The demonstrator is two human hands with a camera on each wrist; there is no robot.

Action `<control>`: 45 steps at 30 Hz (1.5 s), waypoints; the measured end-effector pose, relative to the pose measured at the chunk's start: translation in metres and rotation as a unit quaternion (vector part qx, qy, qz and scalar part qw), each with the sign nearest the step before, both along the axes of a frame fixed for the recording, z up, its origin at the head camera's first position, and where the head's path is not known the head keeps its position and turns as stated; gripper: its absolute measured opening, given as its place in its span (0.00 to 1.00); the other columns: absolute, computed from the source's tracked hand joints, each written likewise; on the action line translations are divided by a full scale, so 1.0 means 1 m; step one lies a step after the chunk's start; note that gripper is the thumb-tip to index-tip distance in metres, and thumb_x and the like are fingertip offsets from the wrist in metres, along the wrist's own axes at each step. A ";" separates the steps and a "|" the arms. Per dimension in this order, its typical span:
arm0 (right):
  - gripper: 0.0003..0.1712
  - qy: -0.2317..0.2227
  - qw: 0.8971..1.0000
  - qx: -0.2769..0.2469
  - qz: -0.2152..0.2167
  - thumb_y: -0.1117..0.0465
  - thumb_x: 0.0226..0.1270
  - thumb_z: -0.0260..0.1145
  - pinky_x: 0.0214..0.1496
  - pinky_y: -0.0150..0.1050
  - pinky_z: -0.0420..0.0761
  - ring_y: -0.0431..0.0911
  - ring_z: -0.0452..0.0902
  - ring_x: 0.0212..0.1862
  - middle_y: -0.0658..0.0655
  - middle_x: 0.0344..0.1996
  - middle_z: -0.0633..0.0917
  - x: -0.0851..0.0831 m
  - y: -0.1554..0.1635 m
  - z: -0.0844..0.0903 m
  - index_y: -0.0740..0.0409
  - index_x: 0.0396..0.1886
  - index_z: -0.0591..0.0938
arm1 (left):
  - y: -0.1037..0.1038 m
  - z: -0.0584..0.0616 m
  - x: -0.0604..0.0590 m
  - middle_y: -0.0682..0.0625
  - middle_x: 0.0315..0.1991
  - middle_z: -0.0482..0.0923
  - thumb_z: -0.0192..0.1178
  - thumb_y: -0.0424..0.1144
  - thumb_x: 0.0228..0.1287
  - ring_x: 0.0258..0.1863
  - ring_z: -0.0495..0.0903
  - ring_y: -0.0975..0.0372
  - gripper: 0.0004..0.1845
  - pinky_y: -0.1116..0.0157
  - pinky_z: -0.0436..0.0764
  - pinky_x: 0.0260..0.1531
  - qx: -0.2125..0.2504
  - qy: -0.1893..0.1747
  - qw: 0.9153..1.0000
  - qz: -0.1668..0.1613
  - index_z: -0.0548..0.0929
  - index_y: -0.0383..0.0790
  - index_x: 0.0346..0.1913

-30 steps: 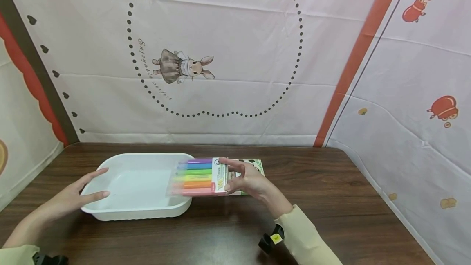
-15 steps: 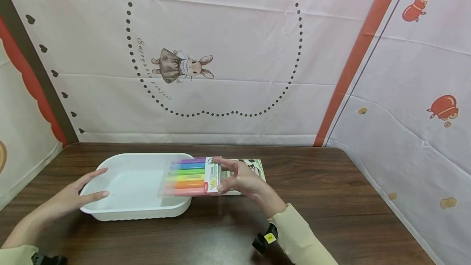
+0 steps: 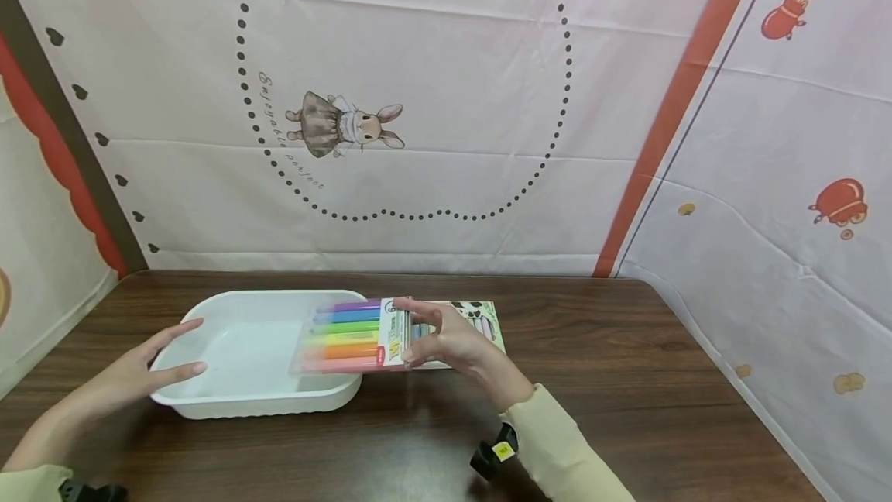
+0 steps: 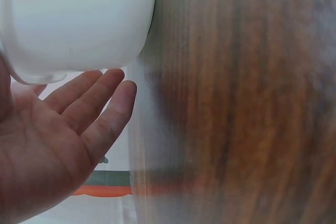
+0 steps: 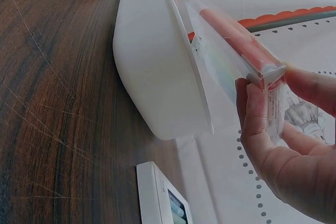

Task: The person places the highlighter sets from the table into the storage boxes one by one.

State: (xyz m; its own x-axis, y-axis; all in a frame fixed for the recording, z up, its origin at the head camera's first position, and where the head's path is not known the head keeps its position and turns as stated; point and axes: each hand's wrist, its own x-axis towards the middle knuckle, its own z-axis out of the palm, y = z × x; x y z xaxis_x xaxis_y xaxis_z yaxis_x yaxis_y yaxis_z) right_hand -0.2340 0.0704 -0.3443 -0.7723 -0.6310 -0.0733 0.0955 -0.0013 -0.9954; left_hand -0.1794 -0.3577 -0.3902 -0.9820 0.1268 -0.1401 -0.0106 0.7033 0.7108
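The white plastic tray point(image 3: 244, 355) sits on the near left part of the dark wood-grain table point(image 3: 627, 378), and its near rim shows in the right wrist view as a tall, rounded wall. The left hand point(image 3: 132, 374) rests against the tray's left rim with fingers straight and relaxed, gripping nothing; the left wrist view confirms an open palm beside the rim. The right hand point(image 3: 453, 343) pinches a clear pack of coloured markers point(image 3: 344, 335) by its labelled end, thumb below and fingers above, holding it level over the tray's right rim and clear of the tray floor. In my judgement, good execution calls for the pack to be kept flat, carried fully past the rim before lowering, and released only once it rests on the tray floor, with the left hand steadying the tray against sliding. A second flat printed pack point(image 3: 481, 316) lies on the table just right of the tray, partly hidden by the right hand. The table is bounded at far and right by pale printed fabric walls point(image 3: 446, 99) bearing a rabbit figure point(image 3: 348, 126), a dotted outline and an orange stripe point(image 3: 676, 111).
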 end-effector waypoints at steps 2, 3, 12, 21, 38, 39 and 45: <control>0.43 -0.002 1.000 0.004 -0.004 0.73 0.42 0.65 0.34 0.36 0.80 0.48 0.74 0.43 0.61 0.57 0.66 0.000 -0.002 0.001 0.53 0.64 0.68 | 0.000 0.001 0.000 0.22 0.65 0.38 0.53 0.50 0.64 0.60 0.42 0.28 0.42 0.32 0.56 0.43 -0.002 0.001 1.000 -0.001 0.41 0.38 0.71; 0.43 -0.003 1.000 0.005 -0.005 0.74 0.42 0.65 0.34 0.36 0.80 0.48 0.74 0.43 0.61 0.57 0.65 0.000 -0.003 0.001 0.53 0.64 0.68 | 0.000 0.001 0.001 0.22 0.65 0.37 0.53 0.50 0.65 0.60 0.42 0.28 0.42 0.31 0.56 0.43 -0.002 -0.001 1.000 0.001 0.41 0.38 0.71; 0.42 -0.003 1.000 0.002 0.000 0.76 0.43 0.64 0.32 0.35 0.80 0.47 0.76 0.38 0.63 0.54 0.66 0.001 -0.011 0.003 0.56 0.64 0.68 | 0.000 0.001 0.001 0.21 0.65 0.38 0.53 0.49 0.64 0.60 0.42 0.28 0.42 0.32 0.56 0.44 0.001 0.005 1.000 -0.005 0.41 0.37 0.71; 0.42 0.012 1.000 -0.001 0.011 0.77 0.43 0.63 0.29 0.34 0.79 0.45 0.76 0.35 0.61 0.51 0.68 0.001 -0.018 0.002 0.58 0.64 0.67 | -0.002 0.000 -0.001 0.22 0.65 0.37 0.53 0.50 0.64 0.60 0.41 0.27 0.43 0.32 0.55 0.44 -0.005 -0.002 1.000 0.003 0.41 0.37 0.71; 0.42 0.006 1.000 0.021 -0.015 0.79 0.42 0.64 0.27 0.32 0.78 0.44 0.75 0.30 0.59 0.54 0.67 0.002 -0.029 0.003 0.57 0.62 0.70 | 0.000 0.000 -0.002 0.22 0.65 0.35 0.53 0.50 0.64 0.60 0.39 0.27 0.43 0.31 0.53 0.44 0.007 -0.008 1.000 0.003 0.40 0.39 0.71; 0.42 0.005 1.000 0.021 -0.016 0.79 0.42 0.64 0.26 0.32 0.78 0.44 0.75 0.29 0.59 0.54 0.67 0.002 -0.029 0.003 0.57 0.62 0.70 | 0.000 -0.001 -0.002 0.22 0.65 0.35 0.53 0.50 0.64 0.60 0.39 0.27 0.43 0.31 0.53 0.44 0.006 -0.006 1.000 0.003 0.40 0.39 0.71; 0.41 0.012 0.999 0.039 -0.029 0.80 0.41 0.65 0.26 0.32 0.78 0.44 0.76 0.28 0.59 0.55 0.68 0.001 -0.033 0.003 0.54 0.61 0.72 | -0.001 -0.004 -0.002 0.22 0.65 0.37 0.54 0.48 0.64 0.60 0.39 0.27 0.42 0.31 0.52 0.44 0.007 0.025 1.000 -0.006 0.42 0.39 0.71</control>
